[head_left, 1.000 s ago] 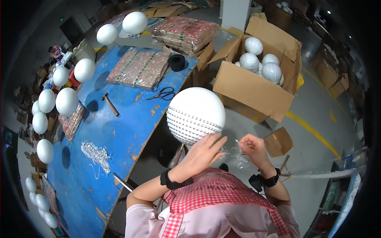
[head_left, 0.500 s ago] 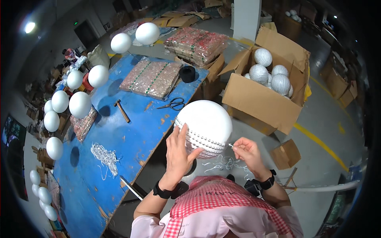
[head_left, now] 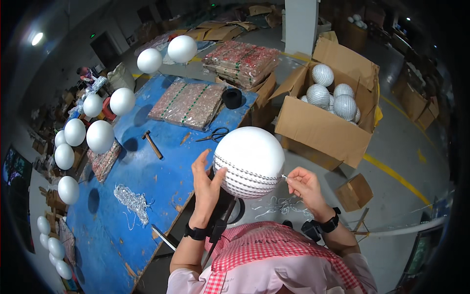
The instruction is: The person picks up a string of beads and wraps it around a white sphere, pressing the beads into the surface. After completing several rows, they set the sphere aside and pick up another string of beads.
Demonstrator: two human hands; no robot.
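While banded with silver beading (head_left: 246,178), white ball (head_left: 250,149): sits between the hands, at 2 o'clock from the left hand (head_left: 205,188) and 10 o'clock from the right hand (head_left: 304,185).
Left hand: splays thumb and fingers apart, thumb against the ball's 8 o'clock edge.
Right hand: pinches a silver strand (head_left: 284,177) between thumb and fingertips, just beside the ball's 4 o'clock edge.
Silver tangle (head_left: 132,202): lies on the blue table (head_left: 164,188), at 8 o'clock from the ball.
Scissors (head_left: 212,136): rest on the table, at 10 o'clock.
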